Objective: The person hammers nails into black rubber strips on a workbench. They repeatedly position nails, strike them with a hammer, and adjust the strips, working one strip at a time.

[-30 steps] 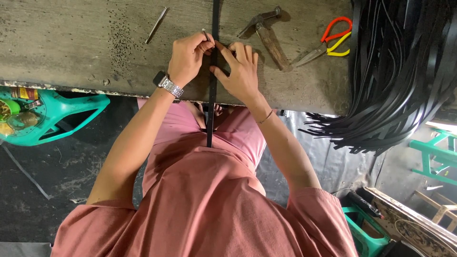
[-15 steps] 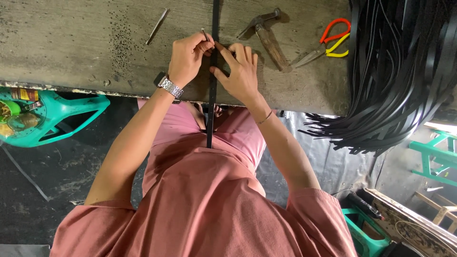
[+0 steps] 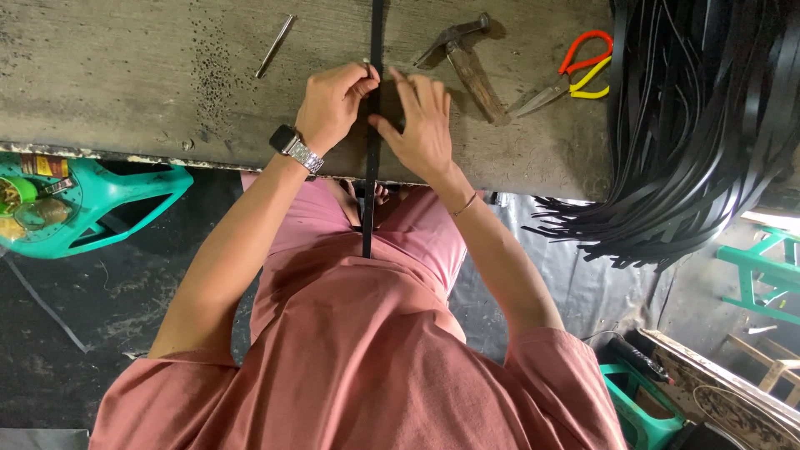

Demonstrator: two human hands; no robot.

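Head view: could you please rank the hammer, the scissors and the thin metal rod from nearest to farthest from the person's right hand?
From the right hand:
1. Hammer, just beyond it, toward the right.
2. Metal rod, up-left, past the left hand.
3. Scissors, far right, beside the black straps.

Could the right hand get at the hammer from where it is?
Probably yes: the right hand rests on the black strap, and the hammer lies just beyond it on bare bench, nothing between.
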